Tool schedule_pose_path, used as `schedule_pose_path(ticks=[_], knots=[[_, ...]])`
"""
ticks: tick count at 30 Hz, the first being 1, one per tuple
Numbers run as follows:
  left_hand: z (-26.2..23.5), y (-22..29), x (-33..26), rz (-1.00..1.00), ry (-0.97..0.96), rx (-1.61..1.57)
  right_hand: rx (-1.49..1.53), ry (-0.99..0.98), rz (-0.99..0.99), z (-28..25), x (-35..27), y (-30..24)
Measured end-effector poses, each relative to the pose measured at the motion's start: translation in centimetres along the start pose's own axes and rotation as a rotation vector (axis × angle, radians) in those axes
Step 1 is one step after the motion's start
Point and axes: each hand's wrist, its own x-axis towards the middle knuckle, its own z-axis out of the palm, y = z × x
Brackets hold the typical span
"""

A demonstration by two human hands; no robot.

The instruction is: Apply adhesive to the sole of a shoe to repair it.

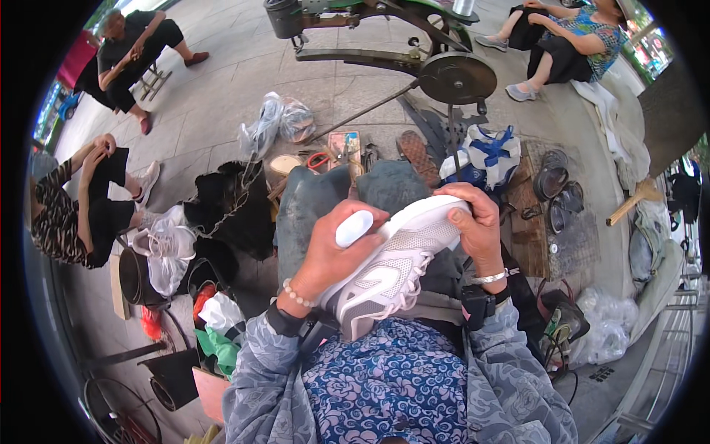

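A white sneaker (392, 275) with grey panels and pale laces lies tilted over my lap, its toe toward the upper right. My right hand (477, 229) grips the toe end, thumb on the upper and fingers over the sole edge. My left hand (334, 248) is closed around a white, smooth, round-ended object (353, 229) and presses against the sole side of the sneaker. The rest of that object is hidden in the fist, so its kind cannot be made out. Dark grey cloth (303, 203) covers my knees beneath the shoe.
Ahead stands a hand-cranked machine with a black wheel (457, 78). Red-handled scissors (318, 160), a brown shoe sole (418, 157) and a blue-white bag (484, 155) lie beyond my knees. Dark sandals (553, 177) rest at right, another sneaker (164, 248) at left. Several people sit around.
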Motion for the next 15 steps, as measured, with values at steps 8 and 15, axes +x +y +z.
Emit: schedule_pose_path(ticks=[8,15], knots=[[0.5,1.2,-0.6,0.123,0.004,0.039,-0.295,-0.164,-0.053,0.1,1.3,-2.5],[1.5,-0.7,0.0,0.142,-0.09,-0.034,-0.719,-0.243,-0.28,1.6,2.1,-5.3]])
